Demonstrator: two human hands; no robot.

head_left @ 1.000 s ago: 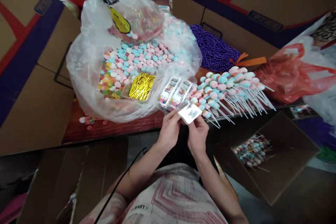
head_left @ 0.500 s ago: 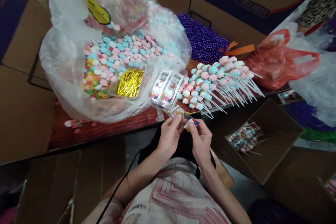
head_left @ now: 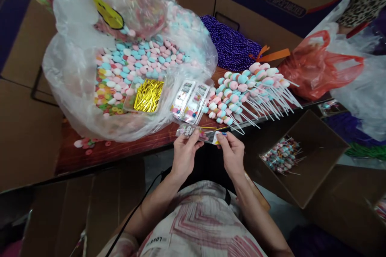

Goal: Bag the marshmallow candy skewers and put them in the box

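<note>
My left hand and my right hand each pinch one end of a small clear printed wrapper bag, held flat and sideways just over the table's near edge. A thin gold twist tie lies along the bag near my right fingers. Just beyond my hands lies a stack of the same printed bags. To its right is a heap of pink, blue and white candy skewers on white sticks. A clear tray of gold twist ties sits to the left of the stack.
A big clear plastic bag of loose pastel candies fills the table's left. Purple beads and a red plastic bag lie at the back right. An open cardboard box holding wrapped skewers stands on the floor at right. Cardboard boxes surround the wooden table.
The wrapper bag, first held up folded between both hands, is now stretched flat and sideways between them. The view has swung slightly left and down.
</note>
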